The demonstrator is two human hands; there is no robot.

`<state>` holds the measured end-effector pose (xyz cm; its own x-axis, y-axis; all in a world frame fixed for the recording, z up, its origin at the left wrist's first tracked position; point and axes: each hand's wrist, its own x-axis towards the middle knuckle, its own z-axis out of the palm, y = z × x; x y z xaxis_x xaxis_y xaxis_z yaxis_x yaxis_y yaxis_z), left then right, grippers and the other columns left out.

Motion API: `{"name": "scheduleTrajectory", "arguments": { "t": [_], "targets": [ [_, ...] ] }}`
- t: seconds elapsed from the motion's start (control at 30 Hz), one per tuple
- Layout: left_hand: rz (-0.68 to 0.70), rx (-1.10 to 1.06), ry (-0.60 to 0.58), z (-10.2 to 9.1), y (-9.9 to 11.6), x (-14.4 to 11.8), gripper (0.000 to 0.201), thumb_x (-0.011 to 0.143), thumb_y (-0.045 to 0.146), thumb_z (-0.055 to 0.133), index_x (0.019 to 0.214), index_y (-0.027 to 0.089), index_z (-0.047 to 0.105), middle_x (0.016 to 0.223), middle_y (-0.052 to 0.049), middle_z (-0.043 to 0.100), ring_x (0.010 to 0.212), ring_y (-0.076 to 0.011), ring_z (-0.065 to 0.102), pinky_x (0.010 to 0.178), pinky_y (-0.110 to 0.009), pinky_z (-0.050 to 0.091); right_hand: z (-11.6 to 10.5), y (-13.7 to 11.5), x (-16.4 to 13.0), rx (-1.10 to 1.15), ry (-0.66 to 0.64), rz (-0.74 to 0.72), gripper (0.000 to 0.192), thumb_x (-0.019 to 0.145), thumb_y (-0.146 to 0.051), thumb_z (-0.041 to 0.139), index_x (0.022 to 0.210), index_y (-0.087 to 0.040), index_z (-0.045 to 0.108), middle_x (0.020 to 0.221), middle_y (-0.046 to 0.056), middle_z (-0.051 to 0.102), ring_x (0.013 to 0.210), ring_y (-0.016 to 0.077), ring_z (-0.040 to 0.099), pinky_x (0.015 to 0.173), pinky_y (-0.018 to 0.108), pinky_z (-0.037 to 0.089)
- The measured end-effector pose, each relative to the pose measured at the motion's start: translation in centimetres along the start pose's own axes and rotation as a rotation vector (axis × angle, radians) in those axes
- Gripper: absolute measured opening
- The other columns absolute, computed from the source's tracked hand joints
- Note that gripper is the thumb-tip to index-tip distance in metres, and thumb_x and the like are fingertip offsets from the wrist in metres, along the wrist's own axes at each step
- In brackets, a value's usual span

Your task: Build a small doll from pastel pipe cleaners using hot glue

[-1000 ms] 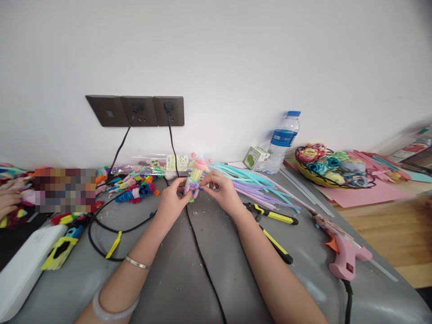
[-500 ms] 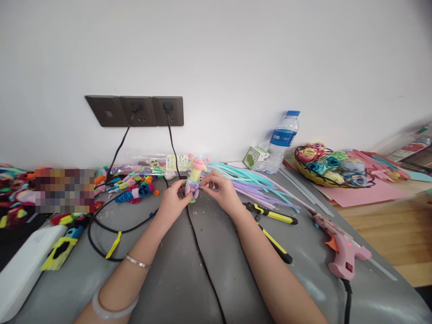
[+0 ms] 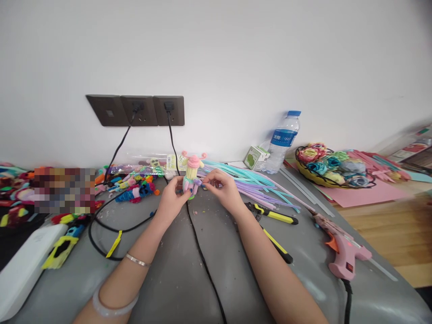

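A small pipe-cleaner doll [image 3: 192, 174] stands upright at the middle of the table, with a pink top, two curled pink antennae, a yellow middle and a pastel lower body. My left hand [image 3: 173, 195] is closed around its lower left side, thumb across the front. From the right, my right hand [image 3: 221, 189] pinches at the tip of a short purple piece that sticks out of the doll's side. Behind the right hand lie turquoise and purple pipe cleaners [image 3: 249, 177] in a loose bundle.
Yellow-black pliers [image 3: 276, 216] and a pink glue gun [image 3: 344, 256] lie to the right. A water bottle [image 3: 283, 141], a small carton [image 3: 256, 157] and a basket of fabric-like flowers [image 3: 334, 166] stand behind. Black cables [image 3: 202, 256] cross the table. Colourful pipe-cleaner figures [image 3: 135, 192] lie left.
The doll has tilted and turned a little, its top shifting left. My right hand has moved slightly right, and the purple piece now shows between the hands.
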<state>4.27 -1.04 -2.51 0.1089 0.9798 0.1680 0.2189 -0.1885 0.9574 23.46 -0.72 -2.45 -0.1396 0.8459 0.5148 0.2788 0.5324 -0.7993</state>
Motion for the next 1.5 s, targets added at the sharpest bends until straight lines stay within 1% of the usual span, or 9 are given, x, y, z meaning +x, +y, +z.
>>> {"name": "scheduleTrajectory", "arguments": {
  "t": [0.27, 0.53, 0.77, 0.87, 0.93, 1.03, 1.13, 1.3, 1.5],
  "targets": [
    [0.1, -0.068, 0.297, -0.8, 0.5, 0.2, 0.037, 0.075, 0.025, 0.062, 0.111, 0.018, 0.056, 0.111, -0.01, 0.067, 0.11, -0.0229, 0.066, 0.091, -0.032, 0.056, -0.8, 0.5, 0.0, -0.019, -0.006, 0.066, 0.01, 0.086, -0.027, 0.068, 0.079, -0.02, 0.069, 0.081, 0.002, 0.062, 0.066, 0.0143, 0.048, 0.061, 0.029, 0.039],
    [0.207, -0.089, 0.402, -0.9, 1.1, 0.0, 0.031, 0.08, 0.026, 0.062, 0.109, 0.02, 0.055, 0.111, -0.009, 0.067, 0.116, -0.0224, 0.064, 0.096, -0.032, 0.056, 0.0, 1.2, -0.6, -0.144, -0.379, 0.14, 0.01, 0.085, -0.022, 0.069, 0.077, -0.019, 0.072, 0.078, 0.001, 0.063, 0.065, 0.0133, 0.052, 0.062, 0.027, 0.041],
    [0.201, -0.085, 0.373, -0.5, 1.1, -0.2, 0.036, 0.081, 0.034, 0.063, 0.113, 0.02, 0.055, 0.112, -0.009, 0.068, 0.113, -0.022, 0.066, 0.094, -0.031, 0.056, -0.3, 1.4, -0.4, -0.176, -0.207, 0.131, 0.025, 0.093, -0.032, 0.06, 0.073, -0.019, 0.069, 0.073, 0.002, 0.062, 0.063, 0.0149, 0.05, 0.061, 0.028, 0.038],
    [0.146, -0.139, 0.203, -0.4, 1.3, -0.5, 0.037, 0.079, 0.04, 0.065, 0.109, 0.02, 0.057, 0.108, -0.008, 0.069, 0.105, -0.0227, 0.068, 0.088, -0.032, 0.058, -0.6, 1.6, -0.3, -0.18, -0.024, 0.154, 0.04, 0.097, -0.038, 0.049, 0.061, -0.021, 0.052, 0.059, -0.002, 0.048, 0.058, 0.0153, 0.043, 0.058, 0.029, 0.033],
    [0.071, -0.163, -0.038, -0.4, 1.7, -0.9, 0.035, 0.078, 0.04, 0.066, 0.105, 0.02, 0.06, 0.103, -0.008, 0.07, 0.099, -0.0234, 0.069, 0.082, -0.032, 0.059, -0.7, 1.9, -0.2, -0.163, 0.12, 0.165, 0.039, 0.098, -0.039, 0.045, 0.062, -0.023, 0.044, 0.057, -0.003, 0.042, 0.057, 0.0155, 0.04, 0.058, 0.03, 0.032],
    [-0.057, -0.151, -0.495, -0.5, 2.5, -1.6, 0.028, 0.079, 0.038, 0.068, 0.1, 0.019, 0.064, 0.103, -0.008, 0.071, 0.096, -0.0246, 0.07, 0.078, -0.033, 0.058, -0.9, 2.7, 0.2, -0.033, 0.356, 0.194, 0.021, 0.095, -0.035, 0.046, 0.077, -0.024, 0.046, 0.064, -0.003, 0.048, 0.06, 0.0163, 0.045, 0.059, 0.03, 0.036],
    [-0.11, -0.073, -0.744, -0.7, 2.9, -2.1, 0.026, 0.08, 0.034, 0.069, 0.1, 0.019, 0.066, 0.098, -0.006, 0.071, 0.092, -0.0237, 0.069, 0.075, -0.031, 0.056, -1.2, 3.3, 0.4, 0.073, 0.447, 0.221, 0.01, 0.088, -0.031, 0.051, 0.095, -0.023, 0.052, 0.074, -0.001, 0.055, 0.064, 0.0168, 0.051, 0.06, 0.03, 0.041],
    [-0.151, 0.105, -0.855, -1.3, 2.8, -2.1, 0.021, 0.077, 0.029, 0.068, 0.094, 0.017, 0.07, 0.087, -0.004, 0.07, 0.081, -0.0219, 0.068, 0.066, -0.027, 0.052, -1.2, 2.7, 0.1, -0.059, 0.314, 0.202, 0.019, 0.083, -0.029, 0.054, 0.094, -0.02, 0.066, 0.094, 0.007, 0.069, 0.073, 0.0182, 0.057, 0.067, 0.033, 0.045],
    [-0.233, 0.061, -0.882, -2.4, 4.0, -1.8, 0.021, 0.072, 0.025, 0.07, 0.092, 0.019, 0.072, 0.085, -0.002, 0.073, 0.077, -0.0205, 0.068, 0.067, -0.027, 0.053, -1.1, 1.9, 0.1, -0.083, 0.209, 0.211, 0.024, 0.086, -0.027, 0.049, 0.091, -0.019, 0.071, 0.095, 0.008, 0.076, 0.085, 0.0226, 0.066, 0.071, 0.034, 0.047]
  ]
}}
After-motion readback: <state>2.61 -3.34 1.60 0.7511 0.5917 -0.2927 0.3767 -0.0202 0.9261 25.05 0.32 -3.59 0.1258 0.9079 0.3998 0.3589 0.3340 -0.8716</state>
